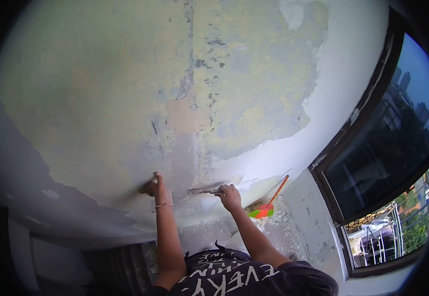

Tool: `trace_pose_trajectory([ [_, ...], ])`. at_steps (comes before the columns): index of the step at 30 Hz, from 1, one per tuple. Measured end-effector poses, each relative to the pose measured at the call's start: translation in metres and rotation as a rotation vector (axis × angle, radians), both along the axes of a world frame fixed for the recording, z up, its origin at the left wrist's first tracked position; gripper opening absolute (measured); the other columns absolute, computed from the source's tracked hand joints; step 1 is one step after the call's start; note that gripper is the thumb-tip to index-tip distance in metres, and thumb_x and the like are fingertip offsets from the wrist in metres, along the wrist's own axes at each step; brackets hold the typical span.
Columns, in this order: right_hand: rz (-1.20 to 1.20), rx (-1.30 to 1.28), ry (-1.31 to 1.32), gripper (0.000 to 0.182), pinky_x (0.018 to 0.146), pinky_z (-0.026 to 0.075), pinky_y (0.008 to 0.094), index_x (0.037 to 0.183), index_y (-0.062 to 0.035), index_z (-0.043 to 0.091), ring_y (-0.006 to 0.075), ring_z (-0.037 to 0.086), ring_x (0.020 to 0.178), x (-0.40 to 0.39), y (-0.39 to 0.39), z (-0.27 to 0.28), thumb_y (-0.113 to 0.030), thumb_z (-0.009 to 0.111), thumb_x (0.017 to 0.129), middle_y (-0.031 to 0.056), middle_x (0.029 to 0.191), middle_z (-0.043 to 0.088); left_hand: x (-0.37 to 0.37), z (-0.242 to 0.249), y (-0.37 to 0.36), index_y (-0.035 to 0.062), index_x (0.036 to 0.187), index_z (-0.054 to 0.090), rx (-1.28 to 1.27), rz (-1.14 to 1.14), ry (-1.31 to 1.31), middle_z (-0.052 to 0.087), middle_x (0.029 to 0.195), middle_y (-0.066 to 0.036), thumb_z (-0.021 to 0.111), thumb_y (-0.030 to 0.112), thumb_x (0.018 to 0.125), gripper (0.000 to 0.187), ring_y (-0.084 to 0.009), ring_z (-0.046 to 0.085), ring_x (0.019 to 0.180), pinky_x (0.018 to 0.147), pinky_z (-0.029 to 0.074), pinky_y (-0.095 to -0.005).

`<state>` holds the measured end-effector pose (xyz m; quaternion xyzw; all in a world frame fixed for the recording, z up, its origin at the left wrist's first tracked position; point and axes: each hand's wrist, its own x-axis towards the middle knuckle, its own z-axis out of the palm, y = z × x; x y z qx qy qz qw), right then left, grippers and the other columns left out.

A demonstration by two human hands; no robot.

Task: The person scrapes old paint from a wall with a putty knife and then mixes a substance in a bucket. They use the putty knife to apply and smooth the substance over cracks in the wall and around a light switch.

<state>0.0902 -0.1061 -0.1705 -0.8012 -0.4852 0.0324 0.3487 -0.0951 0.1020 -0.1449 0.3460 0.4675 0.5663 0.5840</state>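
Note:
My right hand (230,197) grips the handle of a scraper (203,191). Its blade points left and lies at the lower part of the wall (101,98), by a grey strip that runs down the middle. To the left, my left hand (156,187) rests against the wall with its thumb apart and nothing in it; some of its fingers are partly hidden in shadow. A thin bracelet (163,204) is round my left wrist. The wall's surface is patchy yellow-green and grey, with white paint peeling at the edges.
A broom (262,211) with an orange handle and orange-green head leans in the corner at right. Pale debris lies on the floor (278,229). A dark-framed window (333,197) stands on the right, its lower part showing railings outside. Dark ridged material (125,261) sits at lower left.

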Motion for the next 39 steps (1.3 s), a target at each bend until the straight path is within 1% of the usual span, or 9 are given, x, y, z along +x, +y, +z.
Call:
trace_pose_trajectory([
  [2,-0.097,-0.009,-0.065,0.024,0.076,0.050,0.0448,0.088,-0.0078,0.067,0.0339,0.058,0.089,0.007,0.008,0.003,-0.026,0.077,0.076,0.0080,0.088,0.068,-0.005,0.005,-0.004,-0.0065,0.145,0.009,-0.041,-0.111,-0.002,0.019,0.148,-0.023,0.067,0.064,0.082,0.111,-0.0296,0.042,0.125,0.078,0.053,-0.0488],
  [5,-0.148,-0.024,-0.142,0.024,0.076,0.050,0.0445,0.090,-0.0081,0.067,0.0336,0.058,0.090,0.036,-0.003,0.007,-0.025,0.077,0.076,0.0075,0.090,0.069,-0.008,0.030,-0.013,-0.0056,0.151,0.000,-0.062,-0.144,0.016,0.006,0.156,-0.025,0.066,0.064,0.083,0.118,-0.0322,0.041,0.132,0.081,0.054,-0.0508],
  [14,-0.190,-0.049,-0.062,0.020,0.076,0.046,0.0445,0.084,-0.0042,0.065,0.0332,0.056,0.085,0.052,-0.074,-0.005,-0.021,0.075,0.079,0.0103,0.085,0.067,-0.010,0.031,-0.012,0.0003,0.152,0.012,-0.062,-0.191,0.076,0.016,0.156,-0.019,0.066,0.067,0.081,0.111,-0.0276,0.040,0.131,0.071,0.057,-0.0439],
  [18,-0.043,0.000,-0.074,0.020,0.076,0.046,0.0440,0.084,-0.0049,0.064,0.0332,0.055,0.084,0.024,-0.053,0.008,-0.021,0.076,0.078,0.0091,0.084,0.066,-0.006,0.038,-0.014,-0.0008,0.153,-0.001,-0.113,-0.128,0.155,0.005,0.157,-0.023,0.067,0.068,0.080,0.121,-0.0287,0.033,0.136,0.074,0.057,-0.0450],
  [20,0.013,0.018,-0.075,0.021,0.076,0.047,0.0448,0.085,-0.0051,0.064,0.0348,0.056,0.086,0.011,-0.030,0.016,-0.021,0.075,0.078,0.0094,0.085,0.066,-0.015,0.033,-0.012,-0.0010,0.152,-0.004,-0.099,-0.227,0.096,0.002,0.157,-0.024,0.068,0.067,0.080,0.122,-0.0290,0.032,0.137,0.075,0.057,-0.0433],
  [25,-0.113,0.026,-0.084,0.021,0.079,0.047,0.0475,0.085,-0.0033,0.064,0.0382,0.056,0.091,0.039,0.001,0.013,-0.019,0.076,0.076,0.0140,0.090,0.068,-0.006,0.005,0.001,-0.0004,0.149,-0.020,-0.100,-0.110,0.113,-0.001,0.157,-0.026,0.069,0.063,0.082,0.128,-0.0277,0.031,0.136,0.074,0.056,-0.0380],
  [28,-0.163,-0.013,-0.106,0.021,0.079,0.047,0.0477,0.086,-0.0026,0.065,0.0381,0.056,0.091,0.058,-0.015,0.010,-0.017,0.076,0.076,0.0136,0.090,0.068,-0.011,-0.002,0.007,-0.0002,0.146,-0.027,-0.045,-0.220,0.103,0.000,0.157,-0.026,0.069,0.060,0.083,0.130,-0.0258,0.031,0.133,0.071,0.055,-0.0360],
  [35,-0.105,0.006,-0.023,0.017,0.077,0.045,0.0453,0.085,-0.0029,0.065,0.0349,0.055,0.085,0.069,-0.059,-0.023,-0.012,0.076,0.075,0.0120,0.085,0.066,-0.020,0.014,-0.003,-0.0057,0.149,0.008,-0.040,-0.334,0.036,0.018,0.150,-0.020,0.070,0.057,0.084,0.110,-0.0216,0.041,0.120,0.066,0.053,-0.0347],
  [39,0.039,0.020,0.011,0.017,0.076,0.046,0.0441,0.084,-0.0035,0.065,0.0337,0.055,0.085,0.042,-0.034,-0.018,-0.014,0.076,0.076,0.0109,0.084,0.066,-0.016,0.035,-0.016,-0.0047,0.150,0.004,-0.027,-0.271,0.007,0.010,0.153,-0.024,0.070,0.057,0.084,0.112,-0.0237,0.033,0.130,0.069,0.054,-0.0375],
])
